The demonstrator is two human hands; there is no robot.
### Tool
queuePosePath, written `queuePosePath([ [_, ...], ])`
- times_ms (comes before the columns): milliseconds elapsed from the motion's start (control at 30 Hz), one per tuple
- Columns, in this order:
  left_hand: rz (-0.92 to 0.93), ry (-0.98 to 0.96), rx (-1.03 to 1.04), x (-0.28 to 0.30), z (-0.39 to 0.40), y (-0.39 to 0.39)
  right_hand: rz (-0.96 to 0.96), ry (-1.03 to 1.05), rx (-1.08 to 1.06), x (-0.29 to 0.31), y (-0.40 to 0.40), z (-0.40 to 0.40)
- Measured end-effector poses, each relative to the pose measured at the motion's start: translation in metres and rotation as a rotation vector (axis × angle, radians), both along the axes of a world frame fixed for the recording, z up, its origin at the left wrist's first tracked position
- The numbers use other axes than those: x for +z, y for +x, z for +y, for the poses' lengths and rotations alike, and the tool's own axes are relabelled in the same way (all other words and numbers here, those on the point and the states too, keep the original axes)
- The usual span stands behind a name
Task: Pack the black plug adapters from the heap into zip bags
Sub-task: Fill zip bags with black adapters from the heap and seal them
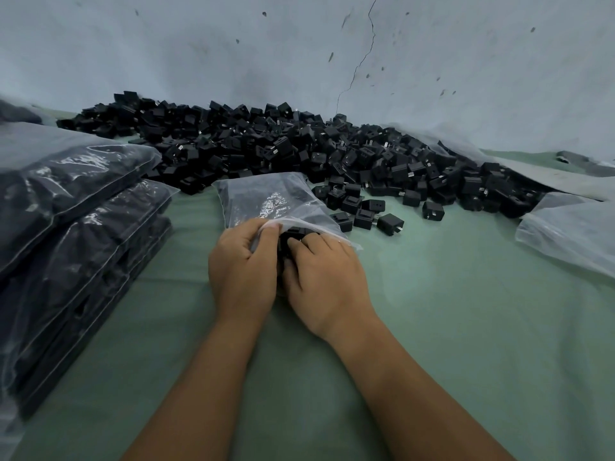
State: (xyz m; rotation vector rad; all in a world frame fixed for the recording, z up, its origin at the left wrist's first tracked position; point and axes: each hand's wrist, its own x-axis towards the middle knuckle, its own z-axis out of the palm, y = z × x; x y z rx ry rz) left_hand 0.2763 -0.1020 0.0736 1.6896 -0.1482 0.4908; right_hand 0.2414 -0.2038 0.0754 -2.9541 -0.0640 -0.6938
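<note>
A big heap of black plug adapters (299, 151) lies along the wall across the green cloth. In front of it lies a clear zip bag (266, 197) partly filled with dark adapters, its mouth toward me. My left hand (243, 261) pinches the near edge of the bag's mouth and lifts it. My right hand (324, 277) grips black adapters (294, 232) at the opening, fingers curled round them. How many it holds is hidden by the fingers.
Several filled zip bags (73, 227) are stacked at the left. Empty clear bags (565, 234) lie at the right edge. A few loose adapters (369, 214) sit just right of the bag. Green cloth (466, 311) covers the surface.
</note>
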Motion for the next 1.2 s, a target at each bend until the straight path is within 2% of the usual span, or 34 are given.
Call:
queuePosePath([
  [333,-0.028,0.015,0.006,0.000,-0.004,-0.004,0.020,-0.003,-0.005,0.000,0.005,0.002],
  [533,-0.289,0.175,0.054,0.001,-0.005,-0.008,0.186,-0.006,0.134,0.013,0.016,0.003],
  [700,-0.334,0.192,0.056,0.001,-0.005,-0.006,0.266,-0.035,0.144,0.024,0.036,0.017],
  [867,-0.321,0.198,0.071,0.000,-0.005,-0.006,0.630,-0.407,0.121,0.036,0.061,0.019],
  [1000,-0.341,0.197,0.068,0.001,-0.004,-0.005,0.596,-0.543,0.118,0.034,0.065,0.021],
  [1067,-0.339,0.189,0.068,0.001,-0.004,-0.004,0.558,-0.487,0.099,0.032,0.065,0.023],
  [1200,-0.328,0.192,0.069,0.002,-0.004,-0.005,0.489,-0.425,0.262,0.029,0.065,0.023],
])
